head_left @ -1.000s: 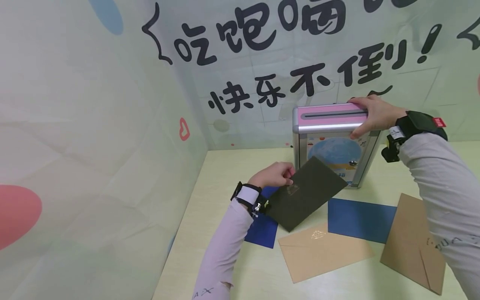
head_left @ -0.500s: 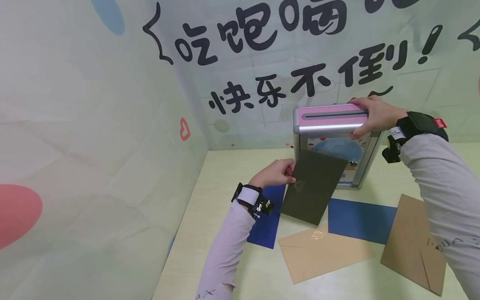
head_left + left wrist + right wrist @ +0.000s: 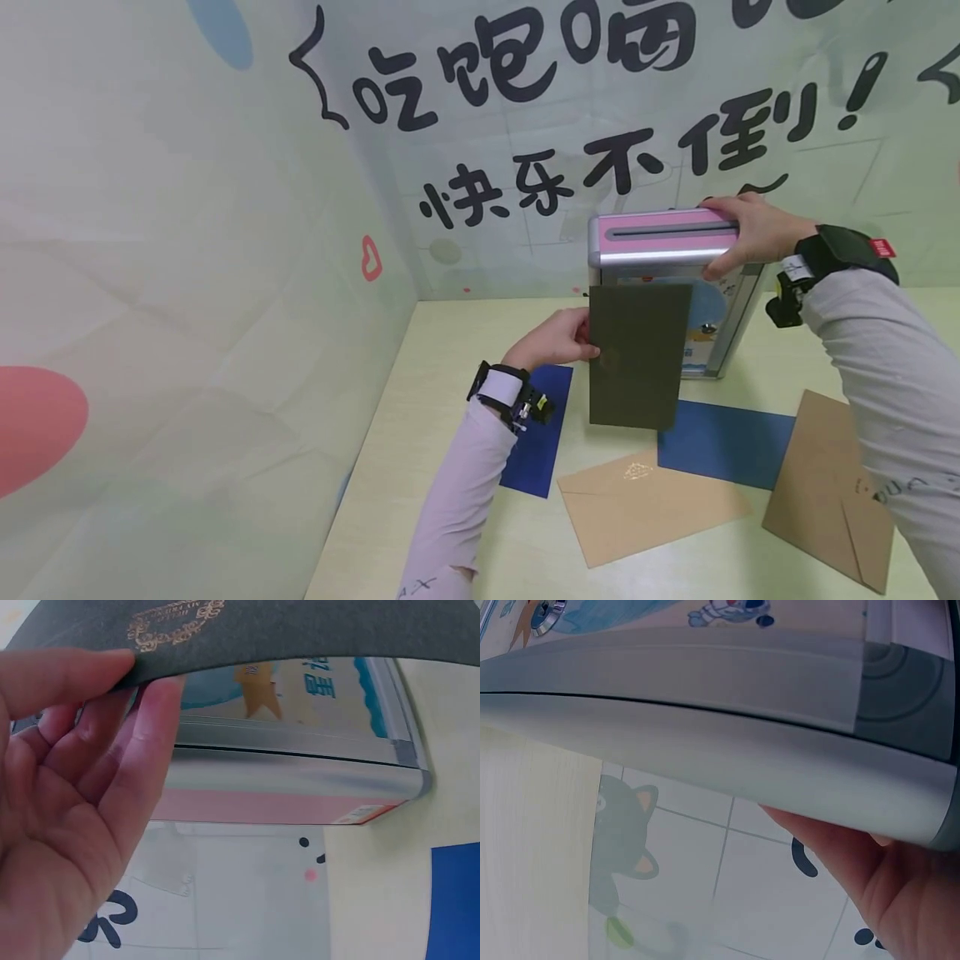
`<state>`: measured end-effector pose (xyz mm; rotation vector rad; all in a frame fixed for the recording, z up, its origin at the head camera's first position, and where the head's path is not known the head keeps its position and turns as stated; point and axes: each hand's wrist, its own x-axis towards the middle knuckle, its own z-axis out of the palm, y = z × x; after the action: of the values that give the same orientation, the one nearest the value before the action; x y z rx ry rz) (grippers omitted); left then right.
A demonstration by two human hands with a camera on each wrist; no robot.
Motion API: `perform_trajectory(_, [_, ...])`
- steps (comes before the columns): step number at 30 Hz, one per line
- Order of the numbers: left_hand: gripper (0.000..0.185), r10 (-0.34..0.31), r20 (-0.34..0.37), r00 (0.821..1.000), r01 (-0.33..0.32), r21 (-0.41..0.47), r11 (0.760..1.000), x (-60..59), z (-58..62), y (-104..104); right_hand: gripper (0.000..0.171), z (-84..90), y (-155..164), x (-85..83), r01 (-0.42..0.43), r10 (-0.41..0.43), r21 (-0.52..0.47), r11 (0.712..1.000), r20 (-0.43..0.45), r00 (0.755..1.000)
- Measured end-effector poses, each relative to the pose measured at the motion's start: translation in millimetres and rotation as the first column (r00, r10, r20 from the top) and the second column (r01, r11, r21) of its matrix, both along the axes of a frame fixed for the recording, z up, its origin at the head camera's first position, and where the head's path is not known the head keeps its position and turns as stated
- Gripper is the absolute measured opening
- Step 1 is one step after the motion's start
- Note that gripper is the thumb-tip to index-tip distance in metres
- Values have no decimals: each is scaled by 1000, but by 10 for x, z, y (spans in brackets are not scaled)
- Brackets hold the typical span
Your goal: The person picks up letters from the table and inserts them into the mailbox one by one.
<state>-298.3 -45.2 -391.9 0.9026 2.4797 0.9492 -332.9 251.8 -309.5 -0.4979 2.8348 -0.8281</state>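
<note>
My left hand point(image 3: 558, 340) pinches a dark green envelope point(image 3: 637, 354) by its left edge and holds it upright in front of the metal box point(image 3: 720, 325). The left wrist view shows thumb and fingers point(image 3: 90, 742) clamped on the envelope point(image 3: 300, 630) near its gold emblem. The box has a pink top point(image 3: 663, 237) with a slot in it. My right hand point(image 3: 746, 233) grips the right end of that top, thumb on the front edge. In the right wrist view the fingers point(image 3: 855, 870) wrap behind the box's grey rim point(image 3: 705, 727).
On the pale table point(image 3: 480, 333) lie two blue envelopes point(image 3: 723, 442) point(image 3: 536, 454) and two brown ones point(image 3: 648, 504) point(image 3: 828, 487), all in front of the box. Printed walls close in at the left and back.
My left hand has lifted the green envelope off the table and turned it from slanted to upright, closer to the box top. The right hand has stayed on the box.
</note>
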Motion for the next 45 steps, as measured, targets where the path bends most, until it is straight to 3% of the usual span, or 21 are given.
perform_trajectory(8, [33,-4,3,1000,4,30,1000,-40,261,52,98,-17,9,-2,8,-8,-1,1000,0,1000])
perform_trajectory(17, [31,-37,-59,998,39,32,999,-114,617,106,99,-7,-5,9,14,-14,0,1000,5,1000])
perform_trajectory(25, [26,-29,-130,991,31,13,999,-150,785,125,103,5,16,-1,4,-4,18,1000,16,1000])
perform_trajectory(31, [26,-5,-149,989,9,25,1000,-177,905,132,90,-2,9,3,7,-7,-5,1000,-8,1000])
perform_trajectory(45, [25,-26,-226,974,51,107,993,-226,1252,186,82,-4,12,14,25,-25,-14,1000,-8,1000])
